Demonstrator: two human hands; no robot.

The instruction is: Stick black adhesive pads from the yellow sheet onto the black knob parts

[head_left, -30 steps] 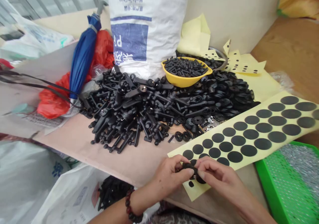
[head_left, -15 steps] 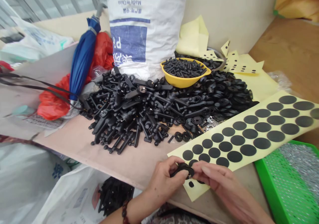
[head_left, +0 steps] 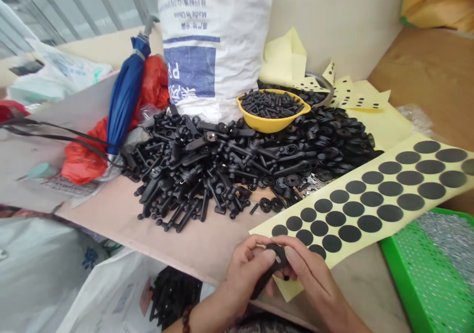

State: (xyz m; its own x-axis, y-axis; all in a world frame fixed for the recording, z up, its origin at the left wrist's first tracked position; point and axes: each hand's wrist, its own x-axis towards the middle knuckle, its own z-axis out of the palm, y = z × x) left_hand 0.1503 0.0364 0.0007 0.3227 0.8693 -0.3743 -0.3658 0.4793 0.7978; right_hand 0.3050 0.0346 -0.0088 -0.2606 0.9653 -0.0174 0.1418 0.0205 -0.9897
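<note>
Black handle (head_left: pixel 262 282) turned, head between left hand (head_left: pixel 245 270) and right hand (head_left: pixel 308 269)

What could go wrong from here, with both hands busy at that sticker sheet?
The black crank handle is pinched between the left hand and right hand near the table edge, so a slip might drop it off. The hands are over the near end of the sticker sheet and could drag or crease it. The yellow bowl, full of small black parts, sits against the uneven black pile and might tip if that shifts.
</note>
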